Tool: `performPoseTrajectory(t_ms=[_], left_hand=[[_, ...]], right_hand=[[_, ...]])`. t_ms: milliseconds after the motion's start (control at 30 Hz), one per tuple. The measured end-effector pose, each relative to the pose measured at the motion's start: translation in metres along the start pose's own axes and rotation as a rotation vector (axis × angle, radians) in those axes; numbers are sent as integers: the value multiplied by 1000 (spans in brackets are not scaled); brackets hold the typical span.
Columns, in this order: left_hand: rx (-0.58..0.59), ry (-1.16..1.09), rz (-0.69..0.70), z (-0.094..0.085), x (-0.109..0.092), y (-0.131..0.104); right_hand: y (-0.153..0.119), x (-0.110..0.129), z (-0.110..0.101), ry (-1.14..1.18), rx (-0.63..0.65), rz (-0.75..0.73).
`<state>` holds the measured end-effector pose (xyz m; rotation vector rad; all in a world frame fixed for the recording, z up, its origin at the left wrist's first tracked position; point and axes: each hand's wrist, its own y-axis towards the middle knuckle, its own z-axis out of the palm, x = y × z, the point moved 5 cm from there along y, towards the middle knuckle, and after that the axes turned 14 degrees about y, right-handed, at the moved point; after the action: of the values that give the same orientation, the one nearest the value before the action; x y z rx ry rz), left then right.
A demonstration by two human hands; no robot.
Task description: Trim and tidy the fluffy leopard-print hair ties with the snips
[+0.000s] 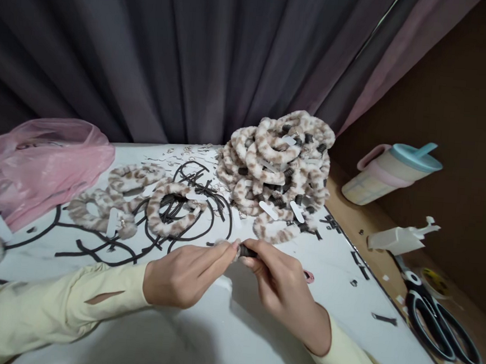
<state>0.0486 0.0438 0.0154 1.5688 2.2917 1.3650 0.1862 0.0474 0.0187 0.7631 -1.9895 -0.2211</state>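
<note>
My left hand (191,273) and my right hand (280,277) meet over the middle of the white table (164,333). Between their fingertips is a short black ribbed piece (246,251), pinched by the right thumb and forefinger. At its left end the left fingertips close on a small greyish fuzzy bit, mostly hidden by the fingers. Just beyond the hands lies a loose furry spotted ring (279,230), below a heap of similar plush rings (278,162) with black parts and white tags. To the left, another plush ring (154,214) rests on black cords (206,224).
A pink plastic bag (46,161) sits at the left. Along the right edge stand a tumbler with a blue lid (389,171), a white bottle (396,239) and black-handled scissors (438,321). Small black pieces (360,264) lie scattered nearby. A dark curtain (185,59) hangs behind the table.
</note>
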Motion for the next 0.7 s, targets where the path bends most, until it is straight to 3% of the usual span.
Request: performPoseTrajectory(t_ms=[233,467,700], left_hand=[[90,0,19,-6,-5,8],[160,-339,-244,0,14,11],[148,-360,-208,-2,9,11]], right_hand=[[-2,-4,3,-63,59,-24],[-3,-13,5,-50,152,56],[-2,-6,10,-223,183,-45]])
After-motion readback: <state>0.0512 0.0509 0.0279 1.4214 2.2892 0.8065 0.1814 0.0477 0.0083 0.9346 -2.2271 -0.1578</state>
